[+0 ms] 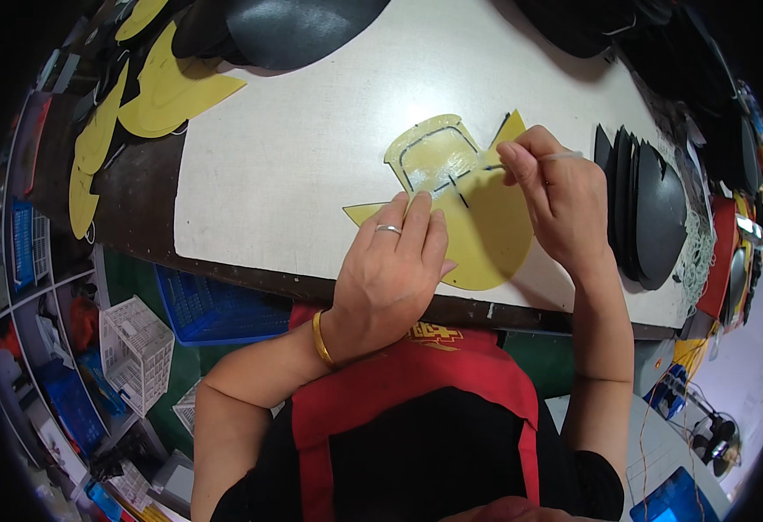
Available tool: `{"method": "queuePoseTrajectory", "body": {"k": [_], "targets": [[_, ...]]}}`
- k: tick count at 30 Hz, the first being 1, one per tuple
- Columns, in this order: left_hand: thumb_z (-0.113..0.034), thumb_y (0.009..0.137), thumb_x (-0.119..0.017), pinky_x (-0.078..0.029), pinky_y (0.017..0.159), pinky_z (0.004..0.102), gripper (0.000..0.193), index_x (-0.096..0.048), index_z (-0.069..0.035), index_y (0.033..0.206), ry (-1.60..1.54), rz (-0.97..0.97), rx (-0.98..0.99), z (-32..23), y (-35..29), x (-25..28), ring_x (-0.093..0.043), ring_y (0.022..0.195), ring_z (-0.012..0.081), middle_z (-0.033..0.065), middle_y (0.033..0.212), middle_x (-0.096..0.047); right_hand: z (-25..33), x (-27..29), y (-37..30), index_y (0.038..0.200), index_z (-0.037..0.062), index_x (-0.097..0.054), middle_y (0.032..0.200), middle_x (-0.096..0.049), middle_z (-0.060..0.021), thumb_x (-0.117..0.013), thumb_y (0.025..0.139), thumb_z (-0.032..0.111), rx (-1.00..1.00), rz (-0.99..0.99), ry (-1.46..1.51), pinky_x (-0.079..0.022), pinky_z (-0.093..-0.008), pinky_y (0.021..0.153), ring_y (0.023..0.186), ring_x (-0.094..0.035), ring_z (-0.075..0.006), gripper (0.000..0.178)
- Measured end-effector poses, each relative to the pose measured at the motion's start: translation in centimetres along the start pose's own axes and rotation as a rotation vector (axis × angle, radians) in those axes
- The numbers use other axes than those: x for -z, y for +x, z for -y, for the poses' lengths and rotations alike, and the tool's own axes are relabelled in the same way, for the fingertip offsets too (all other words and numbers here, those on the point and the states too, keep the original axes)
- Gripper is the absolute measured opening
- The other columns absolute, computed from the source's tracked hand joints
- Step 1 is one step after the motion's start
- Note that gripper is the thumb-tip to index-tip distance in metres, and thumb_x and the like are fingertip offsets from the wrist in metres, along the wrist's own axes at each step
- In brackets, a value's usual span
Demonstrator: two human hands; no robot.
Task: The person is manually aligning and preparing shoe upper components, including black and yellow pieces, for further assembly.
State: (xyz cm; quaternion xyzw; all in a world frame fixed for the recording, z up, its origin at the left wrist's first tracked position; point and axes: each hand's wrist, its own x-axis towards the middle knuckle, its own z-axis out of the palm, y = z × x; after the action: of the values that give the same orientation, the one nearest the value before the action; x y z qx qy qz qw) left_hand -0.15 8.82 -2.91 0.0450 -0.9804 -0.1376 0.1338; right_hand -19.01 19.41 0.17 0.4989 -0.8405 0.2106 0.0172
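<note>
In front of me lies a yellow pointed sheet piece (490,239) with a rounded near edge. Over its far part sits a clear template (440,157) with dark slots or lines. My left hand (394,261) rests flat on their near left edge, fingers stretched out; it wears a ring and a bangle. My right hand (564,196) pinches a thin pale stick, like a pen refill (562,155). Its tip is down by the right side of the template. Whether it touches the surface I cannot tell.
Black curved pieces (660,217) stand in a row at the right, beside a heap of pale thread (699,261). More yellow pieces (168,96) lie far left, near black sheets (303,30). A blue crate (216,304) sits below the table's near edge.
</note>
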Motion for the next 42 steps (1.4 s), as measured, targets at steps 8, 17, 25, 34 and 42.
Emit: {"method": "queuePoseTrajectory", "body": {"k": [8, 17, 25, 34, 42], "targets": [[-0.026, 0.076, -0.079, -0.048, 0.097, 0.0408, 0.06, -0.058, 0.005, 0.123, 0.017, 0.002, 0.009, -0.2, -0.1, -0.5, -0.056, 0.118, 0.0351, 0.0208, 0.13, -0.055, -1.1, -1.9, -0.5, 0.089, 0.0116, -0.067, 0.075, -0.066, -0.0077, -0.067, 0.093, 0.027, 0.218, -0.048, 0.14, -0.049, -0.0357, 0.055, 0.065, -0.065, -0.0266, 0.015], [-0.027, 0.081, -0.076, -0.047, 0.099, 0.043, 0.059, -0.056, 0.005, 0.126, 0.035, 0.037, -0.016, 0.7, -0.5, 0.1, -0.054, 0.119, 0.0366, 0.0217, 0.131, -0.054, -0.4, 0.3, -1.0, 0.091, 0.0074, -0.067, 0.076, -0.066, -0.01, -0.06, 0.096, 0.027, 0.06, 0.109, 0.254, -0.05, -0.0365, 0.061, 0.068, -0.064, -0.0291, 0.022], [-0.026, 0.069, -0.086, -0.042, 0.1, 0.0474, 0.075, -0.051, 0.004, 0.128, 0.006, 0.063, -0.043, 0.7, 0.0, -1.5, -0.051, 0.118, 0.0413, 0.0221, 0.132, -0.051, -4.0, -2.7, 2.1, 0.105, 0.0031, -0.069, 0.112, -0.067, -0.0215, -0.062, 0.089, 0.035, -0.368, 0.194, 0.116, -0.051, -0.0464, 0.089, 0.105, -0.064, -0.0371, 0.037], [-0.023, 0.075, -0.083, -0.04, 0.105, 0.0491, 0.066, -0.052, 0.0, 0.129, -0.2, -0.012, -0.289, 2.5, 3.5, -0.9, -0.048, 0.124, 0.0416, 0.0216, 0.133, -0.05, -7.2, 5.7, -7.4, 0.11, 0.0011, -0.065, 0.086, -0.072, -0.0159, -0.063, 0.095, 0.02, -0.284, -0.583, 0.38, -0.055, -0.0347, 0.072, 0.079, -0.073, -0.0261, 0.024], [-0.034, 0.104, -0.052, -0.019, 0.122, 0.0543, 0.069, -0.021, 0.002, 0.155, -1.769, 0.543, 0.653, -4.0, 16.6, -5.2, -0.016, 0.152, 0.0311, 0.0199, 0.163, -0.018, -22.1, 9.1, -17.4, 0.105, 0.0051, -0.07, 0.099, -0.072, -0.0206, -0.059, 0.093, 0.037, -1.209, -0.526, -0.127, -0.051, -0.0497, 0.084, 0.097, -0.067, -0.0414, 0.036]]}}
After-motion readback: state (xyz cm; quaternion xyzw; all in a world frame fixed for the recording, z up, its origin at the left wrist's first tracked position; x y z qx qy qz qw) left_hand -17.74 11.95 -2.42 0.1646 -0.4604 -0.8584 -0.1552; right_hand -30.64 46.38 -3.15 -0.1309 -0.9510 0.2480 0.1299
